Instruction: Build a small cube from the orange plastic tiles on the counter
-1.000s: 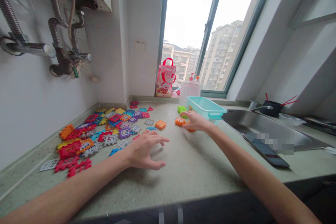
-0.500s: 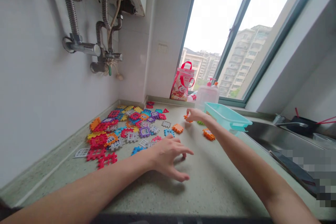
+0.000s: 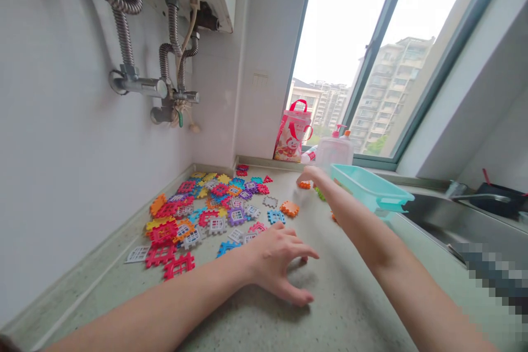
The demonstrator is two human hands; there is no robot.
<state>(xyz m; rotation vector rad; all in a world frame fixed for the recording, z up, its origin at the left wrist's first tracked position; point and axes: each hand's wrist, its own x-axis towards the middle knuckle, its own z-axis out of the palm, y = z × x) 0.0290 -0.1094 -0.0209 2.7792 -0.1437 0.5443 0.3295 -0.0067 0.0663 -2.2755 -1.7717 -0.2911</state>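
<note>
My left hand (image 3: pixel 280 264) hovers palm down over the near counter, fingers spread, holding nothing. Just beyond its knuckles are a blue window-frame building tile (image 3: pixel 275 216) and an orange building tile (image 3: pixel 290 209). Farther off, my right hand (image 3: pixel 314 175) arches over a small orange piece group (image 3: pixel 304 185) lying on the counter. Its visible fingers reach down on the left of that group and look parted from it; the rest are hidden behind the hand. Green pieces (image 3: pixel 319 193) show beside the right wrist. More orange pieces (image 3: pixel 334 218) are mostly covered by the right forearm.
A heap of coloured interlocking tiles (image 3: pixel 206 203) spreads along the left wall. An aqua plastic bin (image 3: pixel 371 187) stands right, beside the sink (image 3: pixel 433 214). Against the window are a red-handled bag (image 3: pixel 292 137) and a clear container (image 3: pixel 334 151). Metal pipes (image 3: pixel 140 87) jut from the wall.
My view has shifted a little, moving the scene right. My right hand has risen slightly off the orange group it was touching. The left hand keeps its spread pose.
</note>
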